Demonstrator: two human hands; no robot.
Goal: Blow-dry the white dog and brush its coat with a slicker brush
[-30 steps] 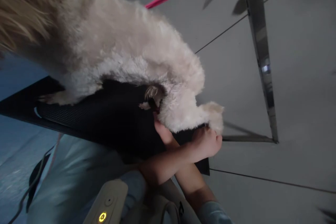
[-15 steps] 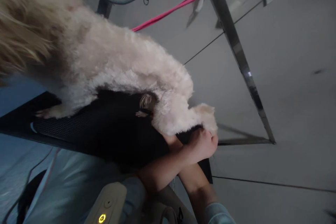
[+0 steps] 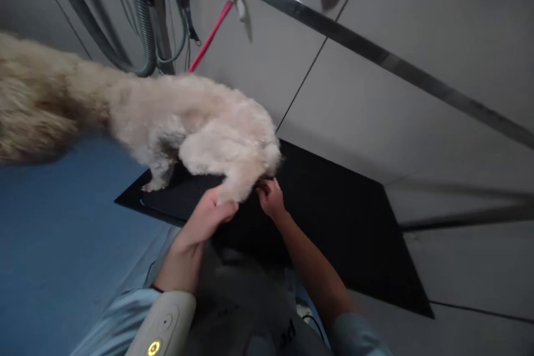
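Observation:
A dog (image 3: 200,105) with short-clipped pale fur on its body and longer tan fur at the head end stands on a black table (image 3: 334,211). My left hand (image 3: 211,214) is closed round the lower part of a hind leg, thumb across it. Just behind the dog's rump, my right hand (image 3: 271,197) has its fingers curled beside the dark gap under the rear; what they hold, if anything, is hidden. The dog's front paw (image 3: 154,184) rests near the table's left end.
A metal bar (image 3: 317,19) runs along the wall, with a pink strap (image 3: 212,36) tied from it down behind the dog. A grey ribbed hose (image 3: 144,28) hangs at the upper left. A pale device (image 3: 167,320) with a yellow light is at the bottom.
The view has turned and shifted. My forearms, crossed before, are now apart. My left hand has moved onto the hind leg, and the dog's rear leg is no longer stretched out backward.

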